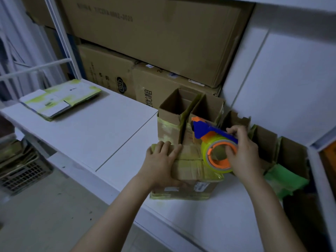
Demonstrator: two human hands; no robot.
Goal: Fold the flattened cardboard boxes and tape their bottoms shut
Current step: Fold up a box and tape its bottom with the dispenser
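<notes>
Taping the box (pixel 188 170) at the tabletop's (pixel 209 224) front edge: left hand (pixel 160 160) is pressing flaps with flat fingers, right hand (pixel 243 151) is gripping the tape dispenser (pixel 209 132), probably pulling along the seam next.

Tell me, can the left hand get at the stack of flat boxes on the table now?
Probably yes: only bare table lies between the left hand and the stack of flat boxes, though it would have to let go of the folded box it presses on.

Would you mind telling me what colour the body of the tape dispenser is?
Blue, with an orange hub; the head view shows the tape dispenser best.
</notes>
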